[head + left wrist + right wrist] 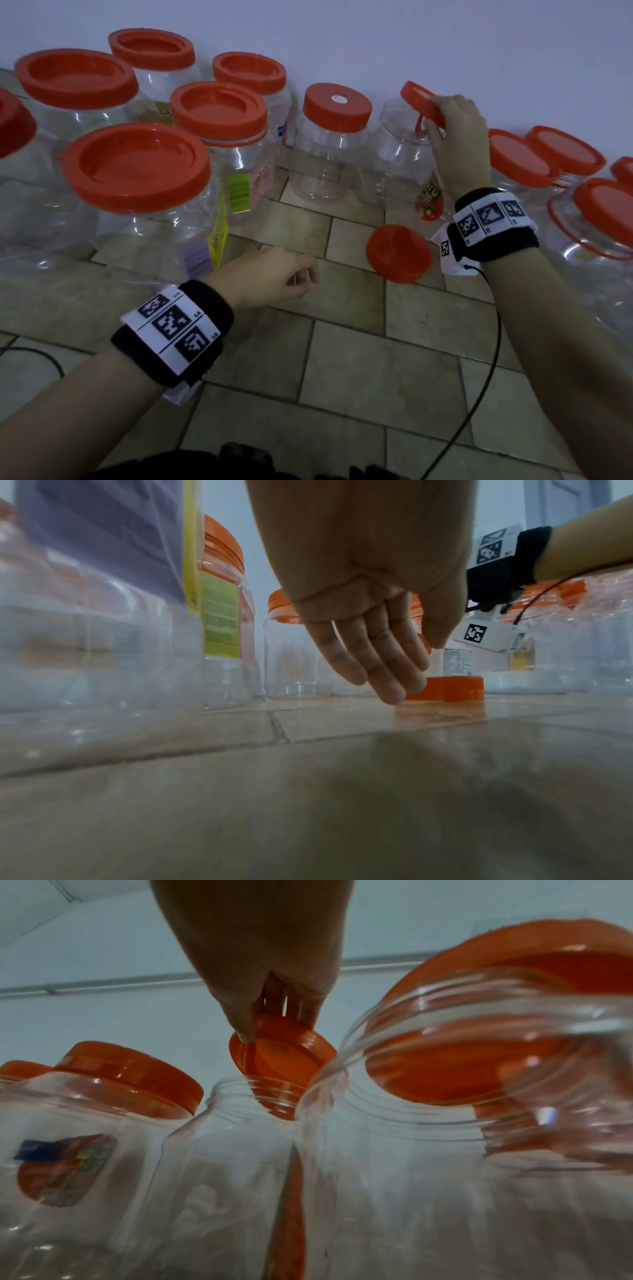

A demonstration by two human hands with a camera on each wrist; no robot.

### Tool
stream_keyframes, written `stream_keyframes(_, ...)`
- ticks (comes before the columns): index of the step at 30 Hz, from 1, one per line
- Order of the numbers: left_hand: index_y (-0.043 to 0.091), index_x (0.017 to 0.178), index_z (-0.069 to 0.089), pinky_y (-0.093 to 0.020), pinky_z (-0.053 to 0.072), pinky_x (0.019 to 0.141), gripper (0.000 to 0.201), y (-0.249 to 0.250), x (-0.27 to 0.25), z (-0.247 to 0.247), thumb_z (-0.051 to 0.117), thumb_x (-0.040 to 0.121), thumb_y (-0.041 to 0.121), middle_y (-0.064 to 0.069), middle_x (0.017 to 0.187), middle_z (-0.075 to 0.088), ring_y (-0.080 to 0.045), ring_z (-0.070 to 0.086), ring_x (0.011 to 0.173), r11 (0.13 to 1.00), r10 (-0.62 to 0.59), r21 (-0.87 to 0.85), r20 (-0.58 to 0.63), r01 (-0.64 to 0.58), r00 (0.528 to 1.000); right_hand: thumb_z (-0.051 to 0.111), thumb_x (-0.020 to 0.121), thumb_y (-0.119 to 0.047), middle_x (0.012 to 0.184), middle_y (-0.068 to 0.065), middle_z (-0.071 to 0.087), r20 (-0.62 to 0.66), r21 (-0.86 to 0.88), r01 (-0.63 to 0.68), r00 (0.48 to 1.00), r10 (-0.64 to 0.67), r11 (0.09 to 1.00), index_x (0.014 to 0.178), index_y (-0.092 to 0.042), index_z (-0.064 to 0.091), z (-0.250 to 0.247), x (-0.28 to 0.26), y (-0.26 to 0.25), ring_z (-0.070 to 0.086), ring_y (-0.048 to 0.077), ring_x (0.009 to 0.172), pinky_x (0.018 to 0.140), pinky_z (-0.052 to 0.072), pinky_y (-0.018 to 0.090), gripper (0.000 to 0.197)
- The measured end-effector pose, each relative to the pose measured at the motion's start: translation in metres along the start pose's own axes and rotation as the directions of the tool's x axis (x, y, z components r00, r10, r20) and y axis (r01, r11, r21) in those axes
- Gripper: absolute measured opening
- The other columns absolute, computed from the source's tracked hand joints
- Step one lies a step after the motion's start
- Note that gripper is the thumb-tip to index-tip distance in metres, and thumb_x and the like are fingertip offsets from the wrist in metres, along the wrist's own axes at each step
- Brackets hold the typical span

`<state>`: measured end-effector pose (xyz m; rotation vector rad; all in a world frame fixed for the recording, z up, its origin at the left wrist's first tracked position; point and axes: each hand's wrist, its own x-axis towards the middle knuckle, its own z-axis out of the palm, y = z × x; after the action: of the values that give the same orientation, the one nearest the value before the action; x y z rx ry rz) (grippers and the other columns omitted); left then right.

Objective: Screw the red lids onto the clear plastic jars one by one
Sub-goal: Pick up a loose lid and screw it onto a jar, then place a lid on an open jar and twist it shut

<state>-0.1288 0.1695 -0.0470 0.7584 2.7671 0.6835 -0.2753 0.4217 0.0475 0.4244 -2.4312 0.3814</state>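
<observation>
My right hand (445,120) grips a small red lid (422,102) by its rim and holds it tilted over the mouth of an uncapped clear jar (400,150) by the wall. From the right wrist, that lid (281,1053) hangs just above the jar's threaded neck (253,1093), with my fingers (274,1007) on its edge. My left hand (274,274) hovers low over the floor, holding nothing. Its fingers (373,664) reach loosely forward and down. A loose red lid (399,253) lies flat on the tiles to its right, seen from the left wrist as a low disc (448,688).
Several capped jars with red lids (137,164) crowd the left and back along the wall (342,34). More jars (589,219) with lids sitting on them stand at the right. A black cable (486,359) runs from my right wristband across the tiled floor (342,377).
</observation>
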Motion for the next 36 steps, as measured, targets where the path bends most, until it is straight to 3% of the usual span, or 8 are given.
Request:
stream_keyframes(6, 0.02, 0.102, 0.062, -0.005, 0.04, 0.069, 0.015, 0.001, -0.01, -0.016, 0.061, 0.087, 0.019, 0.013, 0.089, 0.063, 0.001, 0.058, 0.085, 0.978, 0.061, -0.178, -0.24, -0.106, 0.969, 0.048, 0.092, -0.016, 0.107, 0.016, 0.062, -0.175, 0.125, 0.065, 0.984, -0.042, 0.99, 0.119, -0.002, 0.056, -0.027, -0.027, -0.009, 0.055, 0.03, 0.098, 0.08, 0.029, 0.014, 0.032)
stream_keyframes(9, 0.026, 0.106, 0.059, -0.007, 0.043, 0.075, 0.023, 0.005, -0.015, -0.027, 0.058, 0.083, 0.027, 0.021, 0.095, 0.06, 0.006, 0.057, 0.091, 0.943, 0.043, -0.282, -0.416, -0.174, 0.909, 0.054, 0.09, -0.015, 0.103, 0.007, 0.064, -0.225, 0.249, 0.104, 0.973, -0.047, 0.963, 0.117, -0.001, 0.059, -0.043, -0.05, -0.026, 0.055, 0.014, 0.091, 0.078, 0.035, 0.01, 0.031)
stream_keyframes(14, 0.03, 0.125, 0.048, -0.022, 0.045, 0.092, 0.047, 0.016, -0.018, -0.042, 0.059, 0.08, 0.039, 0.016, 0.12, 0.058, 0.0, 0.055, 0.108, 0.858, -0.069, -0.438, -0.618, -0.27, 0.783, 0.06, 0.087, -0.019, 0.099, -0.019, 0.062, 0.013, 0.595, 0.002, 1.0, -0.012, 0.804, 0.115, -0.018, 0.06, -0.057, -0.084, -0.048, 0.058, -0.006, 0.088, 0.085, 0.048, 0.02, 0.028)
stream_keyframes(18, 0.031, 0.132, 0.043, -0.03, 0.04, 0.103, 0.058, 0.025, -0.023, -0.047, 0.064, 0.078, 0.039, 0.007, 0.134, 0.05, -0.005, 0.047, 0.123, 0.831, -0.026, -0.446, -0.629, -0.333, 0.777, 0.064, 0.082, -0.021, 0.097, -0.027, 0.067, 0.243, 0.759, -0.102, 0.961, -0.134, 0.643, 0.11, -0.028, 0.061, -0.056, -0.106, -0.061, 0.059, -0.005, 0.092, 0.084, 0.046, 0.016, 0.029)
stream_keyframes(24, 0.037, 0.111, 0.057, -0.02, 0.049, 0.089, 0.036, 0.032, -0.026, -0.038, 0.063, 0.075, 0.038, 0.01, 0.111, 0.063, -0.006, 0.06, 0.103, 0.82, 0.014, -0.461, -0.578, -0.34, 0.816, 0.063, 0.081, -0.009, 0.096, -0.027, 0.068, 0.345, 0.807, -0.173, 0.915, -0.212, 0.565, 0.104, -0.029, 0.061, -0.051, -0.114, -0.074, 0.059, -0.007, 0.094, 0.084, 0.045, 0.013, 0.03)
stream_keyframes(28, 0.038, 0.102, 0.06, -0.016, 0.05, 0.08, 0.031, 0.029, -0.027, -0.033, 0.069, 0.074, 0.03, 0.012, 0.096, 0.064, -0.003, 0.06, 0.09, 0.854, -0.031, -0.427, -0.613, -0.298, 0.79, 0.064, 0.082, -0.007, 0.093, -0.019, 0.07, 0.407, 0.811, -0.238, 0.886, -0.223, 0.535, 0.111, -0.022, 0.06, -0.054, -0.104, -0.073, 0.063, -0.002, 0.093, 0.082, 0.047, 0.015, 0.033)
stream_keyframes(30, 0.033, 0.102, 0.061, -0.011, 0.048, 0.079, 0.03, 0.027, -0.028, -0.031, 0.067, 0.074, 0.023, 0.016, 0.096, 0.063, -0.001, 0.059, 0.089, 0.871, -0.029, -0.398, -0.627, -0.288, 0.779, 0.063, 0.083, -0.007, 0.101, -0.012, 0.069, 0.414, 0.786, -0.239, 0.889, -0.198, 0.57, 0.114, -0.015, 0.059, -0.055, -0.089, -0.063, 0.064, 0.001, 0.097, 0.084, 0.047, 0.016, 0.032)
stream_keyframes(36, 0.03, 0.105, 0.063, -0.01, 0.046, 0.079, 0.03, 0.019, -0.029, -0.026, 0.068, 0.075, 0.024, 0.021, 0.098, 0.063, 0.002, 0.059, 0.09, 0.894, -0.033, -0.365, -0.633, -0.261, 0.774, 0.064, 0.086, -0.015, 0.124, 0.008, 0.057, 0.25, 0.312, -0.081, 0.968, 0.001, 0.947, 0.123, -0.009, 0.056, -0.027, -0.024, -0.012, 0.053, 0.018, 0.115, 0.101, 0.041, 0.031, 0.039)
